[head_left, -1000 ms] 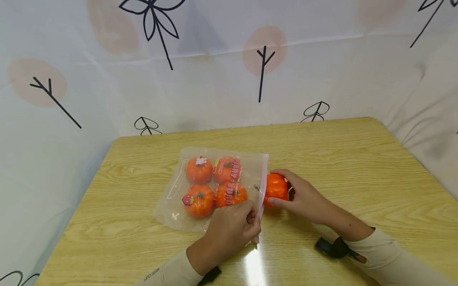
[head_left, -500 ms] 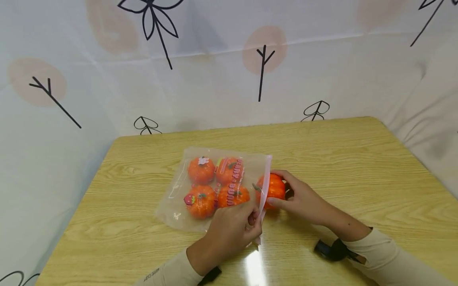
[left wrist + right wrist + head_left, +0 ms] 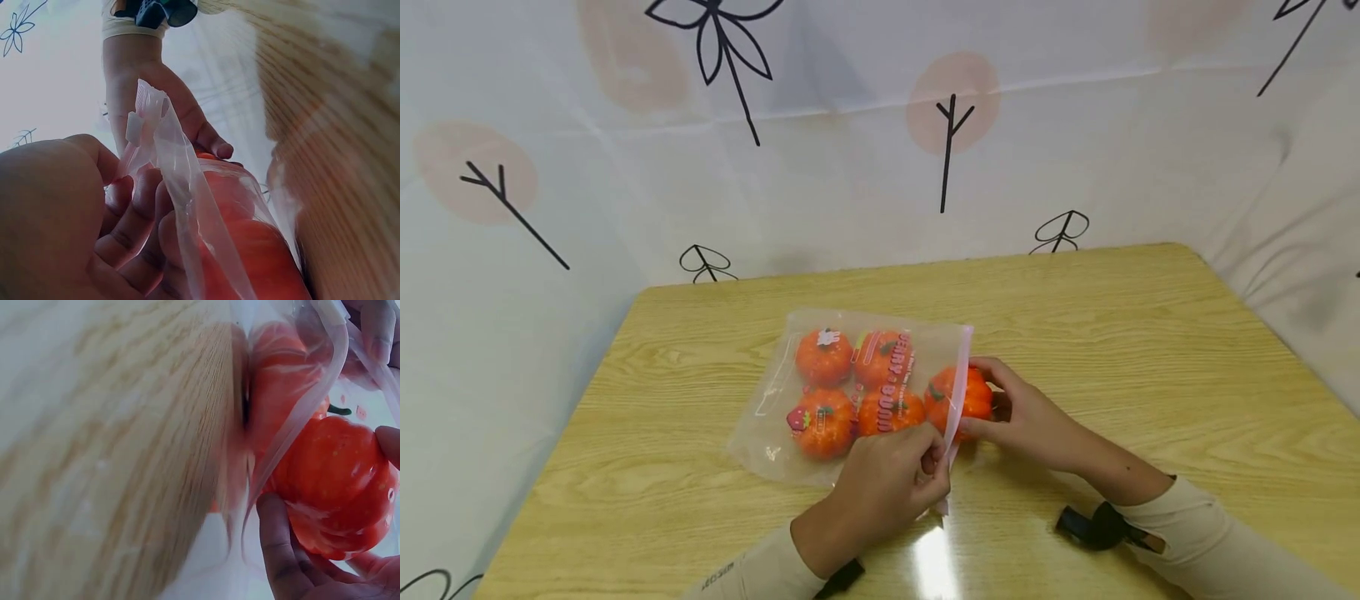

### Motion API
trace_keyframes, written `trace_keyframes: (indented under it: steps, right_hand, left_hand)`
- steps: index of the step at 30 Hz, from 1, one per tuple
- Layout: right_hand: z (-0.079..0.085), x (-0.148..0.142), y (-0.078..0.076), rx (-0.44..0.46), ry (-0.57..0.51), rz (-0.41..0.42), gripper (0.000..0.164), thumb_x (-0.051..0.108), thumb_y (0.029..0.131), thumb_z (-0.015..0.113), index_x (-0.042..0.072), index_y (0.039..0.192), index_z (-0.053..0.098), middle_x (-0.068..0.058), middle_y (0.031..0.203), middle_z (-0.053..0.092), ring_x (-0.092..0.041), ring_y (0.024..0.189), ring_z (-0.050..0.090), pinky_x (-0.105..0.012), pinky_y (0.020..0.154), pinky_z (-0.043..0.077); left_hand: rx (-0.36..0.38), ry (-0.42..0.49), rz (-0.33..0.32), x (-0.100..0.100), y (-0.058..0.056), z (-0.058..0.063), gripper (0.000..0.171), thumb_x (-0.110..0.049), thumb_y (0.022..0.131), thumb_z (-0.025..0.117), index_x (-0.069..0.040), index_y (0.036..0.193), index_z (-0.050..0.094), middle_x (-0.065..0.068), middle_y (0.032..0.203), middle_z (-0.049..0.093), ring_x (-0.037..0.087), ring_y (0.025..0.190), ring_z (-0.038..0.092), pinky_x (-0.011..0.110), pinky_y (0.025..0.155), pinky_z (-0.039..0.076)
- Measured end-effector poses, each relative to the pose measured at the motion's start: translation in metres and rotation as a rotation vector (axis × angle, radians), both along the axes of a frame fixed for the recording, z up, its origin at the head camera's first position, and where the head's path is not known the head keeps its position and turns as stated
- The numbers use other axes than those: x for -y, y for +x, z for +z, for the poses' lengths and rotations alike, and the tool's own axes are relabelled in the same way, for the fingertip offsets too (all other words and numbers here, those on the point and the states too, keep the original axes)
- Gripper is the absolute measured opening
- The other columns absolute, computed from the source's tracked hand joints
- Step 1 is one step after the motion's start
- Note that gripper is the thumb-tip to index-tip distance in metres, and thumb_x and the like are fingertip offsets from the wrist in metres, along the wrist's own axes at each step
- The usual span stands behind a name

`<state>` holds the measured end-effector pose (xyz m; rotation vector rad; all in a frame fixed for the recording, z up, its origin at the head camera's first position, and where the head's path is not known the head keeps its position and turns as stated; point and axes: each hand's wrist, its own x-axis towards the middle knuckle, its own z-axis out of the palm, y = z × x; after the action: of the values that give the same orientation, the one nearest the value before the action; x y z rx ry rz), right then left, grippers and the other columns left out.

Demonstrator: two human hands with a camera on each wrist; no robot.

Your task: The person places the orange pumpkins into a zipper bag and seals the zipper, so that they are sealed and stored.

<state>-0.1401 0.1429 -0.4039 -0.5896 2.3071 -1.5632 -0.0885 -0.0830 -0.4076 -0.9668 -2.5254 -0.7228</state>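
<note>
A clear zip bag with pink printing lies flat on the table, several small orange pumpkins inside it. My left hand pinches the near corner of the bag's pink zip edge; the left wrist view shows the film between thumb and fingers. With my right hand I hold another orange pumpkin by its right side. This pumpkin sits in the bag's mouth, its green-stemmed left part under the film and its right part outside. In the right wrist view my fingers curl round its underside.
The wood-grain table extends well to the right and behind the bag. A pale cloth printed with plants hangs along the back and sides. Black wrist devices sit at both cuffs.
My right hand has moved slightly left, pushing the held pumpkin further through the bag's mouth. The bag has shifted a little to the right, while my left hand keeps its pinch.
</note>
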Motion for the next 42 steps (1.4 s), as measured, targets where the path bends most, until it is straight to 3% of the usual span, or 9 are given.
trace_keyframes:
  steps: [4, 14, 23, 31, 42]
  right_hand:
    - [0.001, 0.001, 0.001, 0.02, 0.0, -0.003, 0.072, 0.022, 0.089, 0.076, 0.01, 0.148, 0.036, -0.015, 0.139, 0.051, -0.027, 0.11, 0.064, -0.028, 0.084, 0.054]
    - [-0.001, 0.001, 0.002, 0.028, -0.041, 0.027, 0.07, 0.02, 0.089, 0.075, 0.015, 0.147, 0.036, -0.016, 0.147, 0.042, -0.036, 0.12, 0.062, -0.03, 0.088, 0.055]
    - [-0.001, -0.002, 0.002, 0.05, -0.074, 0.077, 0.062, 0.008, 0.096, 0.061, 0.012, 0.149, 0.03, -0.022, 0.15, 0.035, -0.037, 0.117, 0.061, -0.028, 0.088, 0.054]
    - [-0.006, 0.0, 0.002, 0.111, -0.126, 0.123, 0.069, 0.007, 0.094, 0.065, 0.009, 0.15, 0.025, -0.023, 0.15, 0.032, -0.04, 0.123, 0.057, -0.029, 0.087, 0.056]
    - [-0.008, -0.001, -0.001, 0.068, -0.07, 0.105, 0.068, 0.011, 0.092, 0.069, 0.012, 0.147, 0.03, -0.019, 0.15, 0.036, -0.047, 0.133, 0.048, -0.031, 0.098, 0.051]
  left_hand:
    - [-0.003, -0.003, -0.006, -0.001, 0.0, -0.001, 0.013, -0.021, 0.083, 0.072, -0.02, 0.082, 0.059, -0.014, 0.064, 0.052, -0.007, 0.053, 0.035, 0.006, 0.048, 0.025]
    - [-0.032, 0.006, -0.036, -0.001, 0.0, 0.0, 0.013, -0.019, 0.082, 0.072, -0.019, 0.082, 0.059, -0.013, 0.065, 0.054, -0.007, 0.054, 0.037, 0.005, 0.05, 0.027]
    - [-0.046, 0.015, -0.046, -0.001, -0.001, -0.001, 0.013, -0.019, 0.082, 0.073, -0.018, 0.083, 0.06, -0.013, 0.066, 0.056, -0.006, 0.054, 0.041, 0.005, 0.051, 0.029]
    - [-0.056, 0.002, -0.058, -0.001, 0.0, 0.0, 0.015, -0.019, 0.08, 0.074, -0.018, 0.083, 0.059, -0.013, 0.066, 0.056, -0.006, 0.054, 0.04, 0.005, 0.05, 0.028]
    - [-0.06, -0.012, -0.069, -0.002, 0.0, -0.001, 0.014, -0.02, 0.081, 0.074, -0.019, 0.082, 0.06, -0.014, 0.065, 0.056, -0.007, 0.053, 0.039, 0.004, 0.049, 0.027]
